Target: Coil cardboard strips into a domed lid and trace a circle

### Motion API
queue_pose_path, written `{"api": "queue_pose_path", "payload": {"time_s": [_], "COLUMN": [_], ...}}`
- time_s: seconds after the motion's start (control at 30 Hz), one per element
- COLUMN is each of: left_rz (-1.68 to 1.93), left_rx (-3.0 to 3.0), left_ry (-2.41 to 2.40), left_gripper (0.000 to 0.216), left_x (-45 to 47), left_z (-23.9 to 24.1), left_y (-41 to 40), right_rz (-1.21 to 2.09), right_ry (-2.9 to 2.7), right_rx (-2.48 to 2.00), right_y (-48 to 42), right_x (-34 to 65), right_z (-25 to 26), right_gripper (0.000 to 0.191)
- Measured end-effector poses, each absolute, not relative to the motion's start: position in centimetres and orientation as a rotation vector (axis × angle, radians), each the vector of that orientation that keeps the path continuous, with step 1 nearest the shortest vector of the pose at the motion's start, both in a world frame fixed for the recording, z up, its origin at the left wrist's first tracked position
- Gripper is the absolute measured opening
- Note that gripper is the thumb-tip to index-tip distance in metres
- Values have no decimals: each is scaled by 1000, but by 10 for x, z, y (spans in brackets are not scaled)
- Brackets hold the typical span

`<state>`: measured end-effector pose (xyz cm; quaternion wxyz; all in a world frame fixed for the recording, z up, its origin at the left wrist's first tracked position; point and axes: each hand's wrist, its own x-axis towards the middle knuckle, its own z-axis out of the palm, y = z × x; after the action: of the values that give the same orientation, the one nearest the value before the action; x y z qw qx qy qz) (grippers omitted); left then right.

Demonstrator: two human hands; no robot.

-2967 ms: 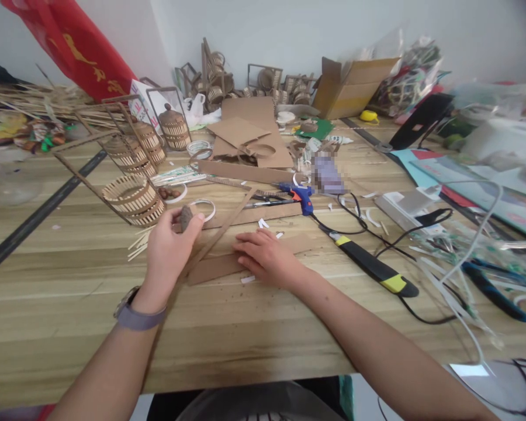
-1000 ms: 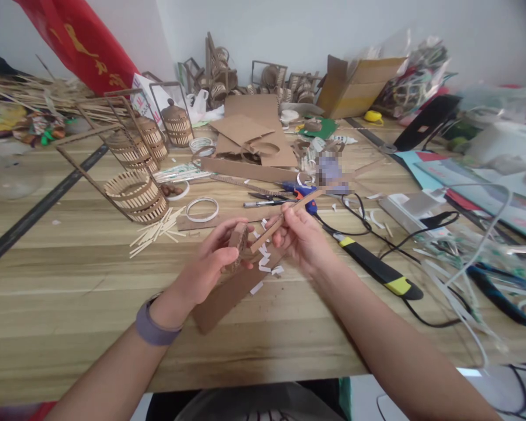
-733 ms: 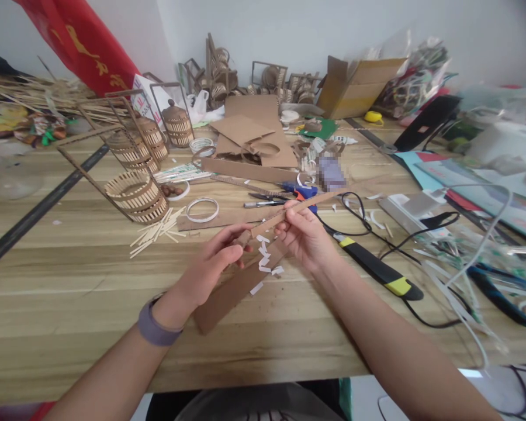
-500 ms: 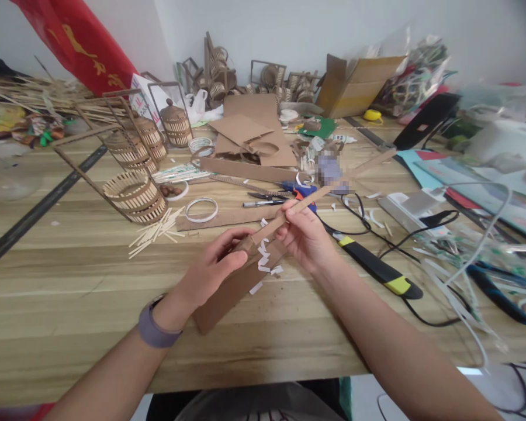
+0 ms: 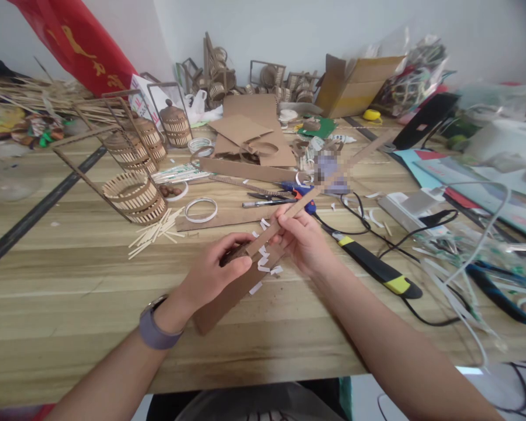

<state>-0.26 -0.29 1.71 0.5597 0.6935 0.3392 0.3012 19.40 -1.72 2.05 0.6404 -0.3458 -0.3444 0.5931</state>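
Note:
My right hand [image 5: 304,240] pinches a long, narrow cardboard strip [image 5: 319,186] between thumb and fingers. The strip slants from the left hand up to the far right. Its near end lies by the thumb of my left hand [image 5: 217,266], whose fingers curl round a small brown cardboard piece [image 5: 233,252], mostly hidden by the hand. Beneath both hands a flat piece of cardboard [image 5: 221,301] rests on the table. Small white paper scraps [image 5: 263,257] lie scattered beside it.
A black-and-yellow utility knife [image 5: 379,266] and a blue glue gun [image 5: 304,196] with a black cord lie to the right. At left are small slatted baskets [image 5: 135,196], thin sticks [image 5: 155,234] and a white tape ring [image 5: 200,210]. Cardboard sheets [image 5: 249,117] lie behind.
The strip has shifted down and left, its near end now at my left thumb. My right hand has dropped slightly with it, while my left hand has barely moved.

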Motion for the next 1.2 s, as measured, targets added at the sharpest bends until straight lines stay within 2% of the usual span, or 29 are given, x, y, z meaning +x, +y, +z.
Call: {"api": "queue_pose_path", "payload": {"time_s": [0.87,1.2], "left_rz": [741,916], "left_rx": [1668,2041], "left_ry": [843,888], "left_gripper": [34,33], "left_x": [-3,-2], "left_z": [20,26], "left_y": [-5,-13], "right_rz": [1367,1482], "right_ry": [-872,-853], "right_rx": [-845,-837], "right_y": [-19,-17], "right_x": [190,186], "right_z": [16,7], "right_gripper": [36,37]}}
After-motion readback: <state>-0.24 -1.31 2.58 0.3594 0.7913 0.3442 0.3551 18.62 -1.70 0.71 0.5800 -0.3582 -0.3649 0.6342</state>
